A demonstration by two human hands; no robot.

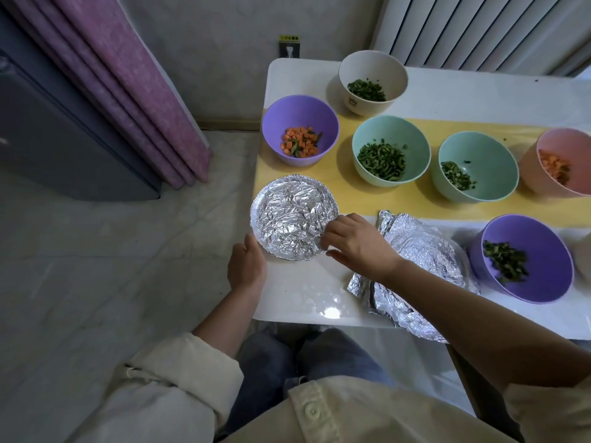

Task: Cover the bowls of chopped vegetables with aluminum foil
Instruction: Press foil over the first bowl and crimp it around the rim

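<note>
Foil-covered bowl point(294, 217) steadied at 7 o'clock by left hand point(246, 266), grip unclear; foil edge point(319, 223) pinched by right hand point(355, 241), likely crimping rim.

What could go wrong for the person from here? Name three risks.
The covered bowl sits at the table corner; pressing could push it off. The right hand pinches its foil at the rim; tugging might tear it. The foil stack reaches the front edge under the forearm, which could sweep it off.

Purple curtain point(128, 91), white radiator point(479, 27)
</note>
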